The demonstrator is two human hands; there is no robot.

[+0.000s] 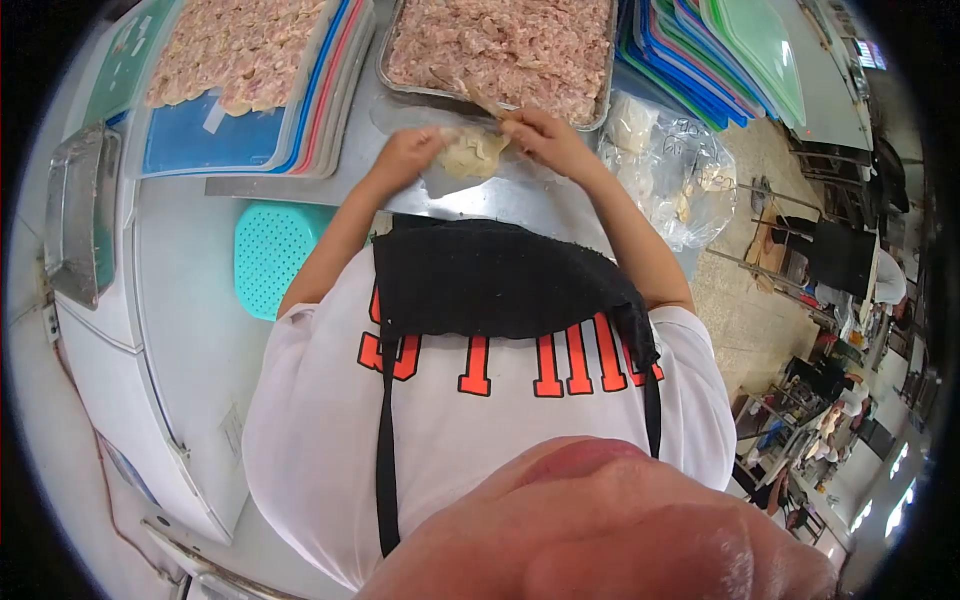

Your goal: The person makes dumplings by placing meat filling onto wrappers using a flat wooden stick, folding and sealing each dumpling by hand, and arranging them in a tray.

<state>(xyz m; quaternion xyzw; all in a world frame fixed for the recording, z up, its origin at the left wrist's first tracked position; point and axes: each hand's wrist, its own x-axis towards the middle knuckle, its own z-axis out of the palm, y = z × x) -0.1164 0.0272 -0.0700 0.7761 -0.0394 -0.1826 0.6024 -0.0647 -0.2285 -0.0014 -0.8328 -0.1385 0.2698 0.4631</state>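
At top centre, a pale piece (472, 158) is finger-pinched by the left hand (408, 157), a slim tool (487, 103) by the right hand (546, 140).

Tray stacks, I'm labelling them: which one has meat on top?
The left stack: meat lies on its blue surface, whereas the right stack is topped with green.
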